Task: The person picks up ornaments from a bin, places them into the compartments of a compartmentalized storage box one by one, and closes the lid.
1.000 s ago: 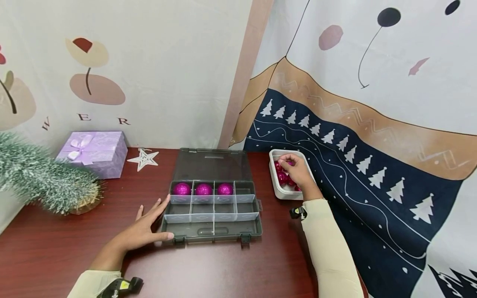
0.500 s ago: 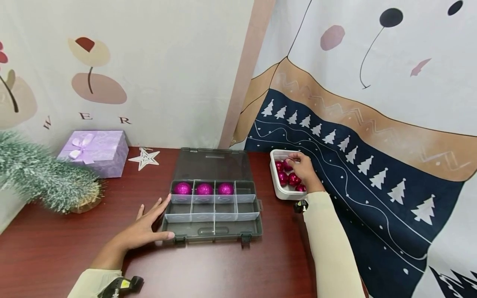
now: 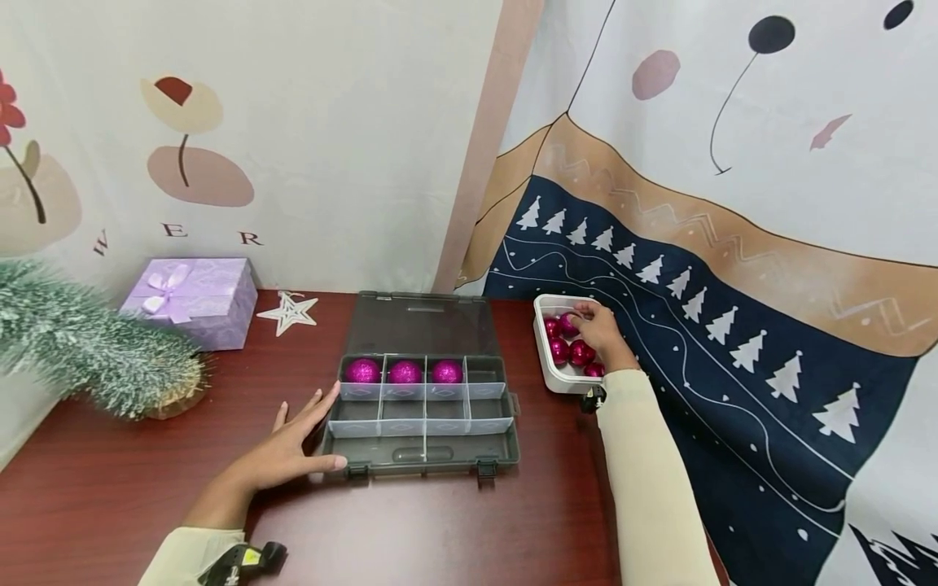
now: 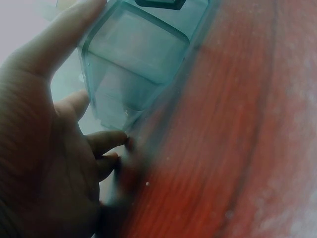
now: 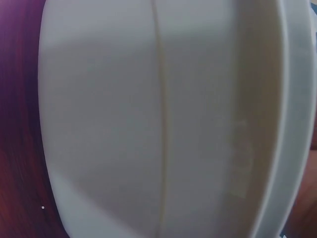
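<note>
In the head view, a dark translucent organizer box (image 3: 425,450) lies with its lid (image 3: 421,325) laid back. Three glittery magenta Christmas balls (image 3: 405,372) sit in separate back-row compartments. My left hand (image 3: 282,456) lies at the box's left side, fingers spread, index fingertip and thumb against its edge. My right hand (image 3: 601,332) reaches into a white plastic tub (image 3: 544,358), its thumb and fingers pinching a magenta Christmas ball (image 3: 567,324). Several shiny balls (image 3: 581,352) lie around it. In the right wrist view the tub's wall (image 5: 109,114) hides most of the hand.
A white star ornament (image 3: 288,313) lies behind the box, to its left. Beside it stand a lilac gift box (image 3: 220,301) and a frosted small tree (image 3: 95,342). A patterned cloth (image 3: 703,391) hangs close along the tub's right side.
My right hand has shifted slightly right inside the tub, with its fingertips now at a ball near the back, and more balls show. The left hand stays at the box.
</note>
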A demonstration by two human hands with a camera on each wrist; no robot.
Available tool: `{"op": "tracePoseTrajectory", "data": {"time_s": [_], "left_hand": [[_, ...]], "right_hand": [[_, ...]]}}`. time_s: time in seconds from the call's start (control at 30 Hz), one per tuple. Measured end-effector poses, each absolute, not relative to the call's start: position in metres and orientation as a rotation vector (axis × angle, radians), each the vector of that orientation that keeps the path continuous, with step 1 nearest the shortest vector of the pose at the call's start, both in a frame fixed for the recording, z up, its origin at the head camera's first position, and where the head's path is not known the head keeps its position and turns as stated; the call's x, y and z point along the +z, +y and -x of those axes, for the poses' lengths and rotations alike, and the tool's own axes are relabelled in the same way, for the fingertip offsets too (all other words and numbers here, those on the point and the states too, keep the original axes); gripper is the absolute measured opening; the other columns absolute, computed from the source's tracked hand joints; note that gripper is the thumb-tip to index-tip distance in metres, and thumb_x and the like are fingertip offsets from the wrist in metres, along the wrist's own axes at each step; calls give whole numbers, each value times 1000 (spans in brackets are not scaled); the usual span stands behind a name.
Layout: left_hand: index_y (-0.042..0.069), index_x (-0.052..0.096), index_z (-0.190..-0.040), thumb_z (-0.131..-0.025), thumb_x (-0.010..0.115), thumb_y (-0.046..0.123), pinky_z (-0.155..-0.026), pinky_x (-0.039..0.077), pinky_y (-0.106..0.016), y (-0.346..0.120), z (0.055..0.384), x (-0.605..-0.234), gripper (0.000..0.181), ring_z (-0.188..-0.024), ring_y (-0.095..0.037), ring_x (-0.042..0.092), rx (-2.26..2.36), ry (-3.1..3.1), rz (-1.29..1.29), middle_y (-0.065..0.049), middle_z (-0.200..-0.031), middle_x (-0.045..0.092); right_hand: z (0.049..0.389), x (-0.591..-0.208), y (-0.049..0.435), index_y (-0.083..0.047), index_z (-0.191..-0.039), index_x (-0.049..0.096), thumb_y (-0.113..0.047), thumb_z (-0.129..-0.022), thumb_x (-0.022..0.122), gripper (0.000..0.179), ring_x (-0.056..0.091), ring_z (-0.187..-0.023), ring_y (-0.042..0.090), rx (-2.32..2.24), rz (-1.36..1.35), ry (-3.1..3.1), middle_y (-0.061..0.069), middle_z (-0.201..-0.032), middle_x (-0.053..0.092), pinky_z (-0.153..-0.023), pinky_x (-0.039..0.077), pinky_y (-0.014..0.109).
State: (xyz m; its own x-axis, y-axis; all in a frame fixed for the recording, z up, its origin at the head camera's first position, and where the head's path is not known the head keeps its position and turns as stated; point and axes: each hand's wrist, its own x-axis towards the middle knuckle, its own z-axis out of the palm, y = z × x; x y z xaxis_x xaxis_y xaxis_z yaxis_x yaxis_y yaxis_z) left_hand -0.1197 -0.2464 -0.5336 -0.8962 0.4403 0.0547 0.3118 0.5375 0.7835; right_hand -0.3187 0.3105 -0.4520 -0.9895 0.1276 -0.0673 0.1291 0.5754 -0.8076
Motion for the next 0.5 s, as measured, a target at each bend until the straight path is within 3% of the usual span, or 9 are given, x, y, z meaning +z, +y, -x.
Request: {"op": "tracePoseTrajectory", "data": {"time_s": [0.17, 0.33, 0.5], "left_hand": [[18, 12, -178, -88, 88, 38, -124, -29, -76, -247, 120, -534, 119, -161, -69, 6, 1292, 2625, -648, -32, -179, 16], [19, 12, -178, -88, 88, 38, -124, -29, -76, -247, 119, -534, 119, -162, -68, 6, 1283, 2630, -642, -31, -180, 17], [18, 12, -178, -88, 88, 38, -124, -28, -76, -246, 119, -533, 119, -161, -69, 6, 1292, 2626, -645, -31, -179, 17]], "right_hand": [[320, -454, 313, 4, -155, 53, -8, -112, 55, 45, 49, -147, 42, -1359, -233, 2773, 30, -159, 53, -133, 37, 52], [321, -457, 316, -3, -162, 49, -8, -113, 54, 50, 35, -164, 44, -1264, -250, 2732, 30, -172, 39, -138, 26, 56], [324, -459, 318, -6, -163, 49, -8, -112, 56, 51, 31, -166, 45, -1198, -243, 2753, 30, -174, 36, -138, 25, 56]]}}
